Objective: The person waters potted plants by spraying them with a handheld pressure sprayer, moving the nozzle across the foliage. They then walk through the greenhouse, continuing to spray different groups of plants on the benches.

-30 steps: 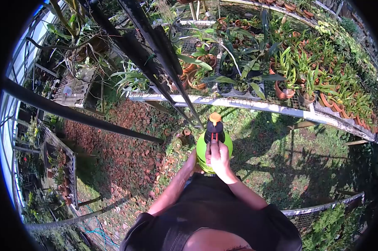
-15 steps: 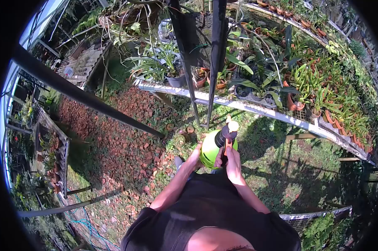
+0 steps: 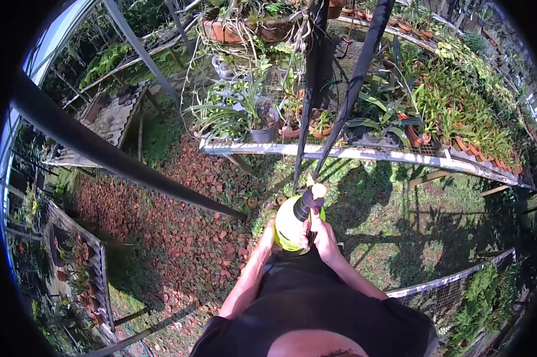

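In front of my waist is a bright yellow-green sprayer bottle (image 3: 289, 223) with a black neck and a pale nozzle on top. My left hand (image 3: 267, 235) rests against the bottle's left side, its fingers partly hidden behind it. The fingers of my right hand (image 3: 321, 237) are wrapped round the black handle below the nozzle, on the bottle's right side. The bottle is held clear of the ground, upright or slightly tilted toward the right.
A bench with a white edge (image 3: 340, 153) and many potted plants runs across ahead. Black posts (image 3: 355, 83) stand before it. A dark pole (image 3: 126, 160) slants in from the left. Leaves (image 3: 203, 238) cover the ground. A mesh bench (image 3: 453, 285) is at right.
The view has shifted, so the bench posts appear further right. Both hands and the bottle appear slightly further left and lower. My grip on the bottle looks about the same.
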The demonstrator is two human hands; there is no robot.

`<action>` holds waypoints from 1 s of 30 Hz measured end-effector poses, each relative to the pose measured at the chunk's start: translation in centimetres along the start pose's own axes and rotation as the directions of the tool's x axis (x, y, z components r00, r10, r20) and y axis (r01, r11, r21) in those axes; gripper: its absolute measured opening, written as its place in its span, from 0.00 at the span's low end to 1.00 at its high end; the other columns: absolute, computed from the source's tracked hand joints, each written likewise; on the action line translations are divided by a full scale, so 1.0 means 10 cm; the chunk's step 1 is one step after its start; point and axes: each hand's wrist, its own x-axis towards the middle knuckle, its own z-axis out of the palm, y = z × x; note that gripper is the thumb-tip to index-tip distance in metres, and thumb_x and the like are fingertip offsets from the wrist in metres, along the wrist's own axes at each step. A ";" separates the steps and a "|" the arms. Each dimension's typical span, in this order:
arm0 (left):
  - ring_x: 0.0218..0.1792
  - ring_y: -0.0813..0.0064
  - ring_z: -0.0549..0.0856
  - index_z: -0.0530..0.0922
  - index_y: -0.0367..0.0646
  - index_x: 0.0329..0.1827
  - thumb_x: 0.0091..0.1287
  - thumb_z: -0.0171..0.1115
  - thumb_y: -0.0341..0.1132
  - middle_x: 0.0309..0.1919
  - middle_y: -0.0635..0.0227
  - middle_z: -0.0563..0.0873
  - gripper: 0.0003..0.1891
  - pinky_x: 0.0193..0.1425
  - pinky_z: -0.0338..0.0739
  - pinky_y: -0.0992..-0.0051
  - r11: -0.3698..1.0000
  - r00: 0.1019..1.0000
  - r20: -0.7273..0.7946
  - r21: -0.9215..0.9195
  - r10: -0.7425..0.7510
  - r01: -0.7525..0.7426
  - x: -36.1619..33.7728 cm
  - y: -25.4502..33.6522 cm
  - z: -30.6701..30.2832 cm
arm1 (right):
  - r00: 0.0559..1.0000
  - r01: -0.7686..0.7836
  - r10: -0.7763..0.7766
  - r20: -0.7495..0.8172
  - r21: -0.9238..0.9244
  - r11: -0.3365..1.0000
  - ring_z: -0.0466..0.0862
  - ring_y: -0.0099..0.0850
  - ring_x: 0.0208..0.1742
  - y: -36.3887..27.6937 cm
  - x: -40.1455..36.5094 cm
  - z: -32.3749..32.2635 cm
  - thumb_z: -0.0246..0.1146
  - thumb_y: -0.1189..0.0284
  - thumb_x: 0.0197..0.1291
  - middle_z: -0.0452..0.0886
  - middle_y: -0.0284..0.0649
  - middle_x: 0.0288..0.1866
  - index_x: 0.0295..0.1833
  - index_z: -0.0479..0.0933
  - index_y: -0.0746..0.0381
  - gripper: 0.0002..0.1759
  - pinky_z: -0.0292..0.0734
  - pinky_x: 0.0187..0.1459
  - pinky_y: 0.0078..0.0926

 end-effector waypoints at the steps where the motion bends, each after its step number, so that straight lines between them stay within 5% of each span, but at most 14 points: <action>1: 0.49 0.60 0.82 0.67 0.43 0.66 0.72 0.27 0.62 0.52 0.58 0.81 0.36 0.47 0.78 0.58 0.999 1.000 0.001 0.038 0.011 -0.011 -0.05 0.06 -0.02 | 0.999 0.043 -0.043 -0.033 0.016 0.999 0.70 0.22 0.22 0.05 -0.02 0.03 0.39 0.54 0.74 0.70 0.33 0.23 0.37 0.68 0.63 0.24 0.68 0.28 0.20; 3: 0.35 0.67 0.86 0.73 0.43 0.59 0.73 0.29 0.60 0.41 0.62 0.86 0.33 0.33 0.81 0.67 1.000 0.996 0.086 -0.007 0.027 -0.027 0.29 -0.13 -0.26 | 0.990 0.110 -0.104 -0.094 0.072 0.991 0.68 0.20 0.20 0.02 -0.10 0.07 0.38 0.54 0.74 0.68 0.32 0.21 0.37 0.68 0.63 0.24 0.66 0.26 0.20; 7: 0.25 0.75 0.84 0.74 0.43 0.57 0.71 0.33 0.63 0.35 0.65 0.86 0.34 0.23 0.78 0.78 0.987 0.994 0.102 0.160 -0.034 0.017 -0.25 0.37 0.35 | 0.930 0.258 -0.241 -0.279 0.023 0.966 0.63 0.19 0.15 -0.10 -0.25 0.04 0.38 0.55 0.73 0.63 0.30 0.16 0.33 0.66 0.63 0.24 0.61 0.19 0.19; 8: 0.31 0.75 0.85 0.71 0.46 0.61 0.69 0.36 0.64 0.42 0.65 0.85 0.34 0.24 0.79 0.77 0.992 0.984 0.175 0.130 -0.027 0.004 -0.04 0.27 0.35 | 0.900 0.292 -0.287 -0.327 -0.035 0.956 0.62 0.19 0.14 -0.17 -0.30 0.04 0.39 0.54 0.72 0.63 0.30 0.15 0.32 0.65 0.63 0.25 0.60 0.18 0.19; 10: 0.58 0.59 0.77 0.63 0.47 0.68 0.69 0.36 0.64 0.64 0.59 0.71 0.35 0.42 0.81 0.58 0.939 0.981 0.190 0.341 -0.026 -0.042 -0.30 0.53 0.72 | 0.858 0.313 -0.297 -0.419 -0.031 0.949 0.60 0.19 0.13 -0.31 -0.41 0.00 0.41 0.57 0.71 0.61 0.31 0.14 0.29 0.64 0.63 0.23 0.57 0.16 0.19; 12: 0.57 0.55 0.77 0.61 0.47 0.70 0.67 0.40 0.64 0.65 0.57 0.68 0.36 0.44 0.81 0.59 0.936 0.948 0.316 0.344 -0.036 -0.079 -0.16 0.48 0.88 | 0.850 0.349 -0.333 -0.409 -0.038 0.936 0.59 0.19 0.13 -0.45 -0.55 -0.15 0.40 0.59 0.70 0.61 0.31 0.13 0.27 0.63 0.63 0.22 0.55 0.16 0.19; 14: 0.45 0.59 0.84 0.59 0.46 0.70 0.68 0.43 0.64 0.55 0.56 0.73 0.37 0.33 0.82 0.70 0.954 0.940 0.340 0.284 -0.003 -0.099 0.05 0.33 1.03 | 0.839 0.343 -0.342 -0.424 -0.077 0.936 0.57 0.19 0.12 -0.65 -0.68 -0.25 0.41 0.60 0.70 0.59 0.32 0.12 0.26 0.62 0.63 0.22 0.53 0.15 0.20; 17: 0.49 0.49 0.80 0.58 0.44 0.70 0.67 0.42 0.63 0.60 0.50 0.68 0.37 0.42 0.80 0.58 0.968 0.910 0.414 0.241 -0.036 -0.071 -0.18 0.46 1.41 | 0.862 0.355 -0.374 -0.342 -0.118 0.927 0.57 0.19 0.12 -0.93 -0.88 -0.45 0.43 0.59 0.69 0.59 0.31 0.12 0.24 0.62 0.63 0.23 0.52 0.15 0.20; 23: 0.47 0.46 0.82 0.56 0.42 0.70 0.67 0.43 0.62 0.60 0.50 0.67 0.38 0.44 0.80 0.56 0.988 0.907 0.419 0.153 -0.033 -0.035 -0.09 0.39 1.82 | 0.903 0.351 -0.374 -0.209 -0.142 0.926 0.60 0.20 0.12 -1.30 -1.01 -0.88 0.49 0.57 0.66 0.62 0.33 0.13 0.22 0.64 0.64 0.25 0.52 0.15 0.20; 30: 0.57 0.42 0.75 0.55 0.45 0.72 0.68 0.33 0.60 0.70 0.57 0.59 0.36 0.51 0.76 0.47 0.983 0.950 0.292 0.171 -0.116 0.067 0.13 0.06 2.13 | 0.980 0.101 -0.099 -0.175 -0.001 0.995 0.61 0.17 0.14 -1.29 -0.85 -1.42 0.49 0.62 0.68 0.64 0.31 0.17 0.28 0.67 0.64 0.19 0.53 0.16 0.17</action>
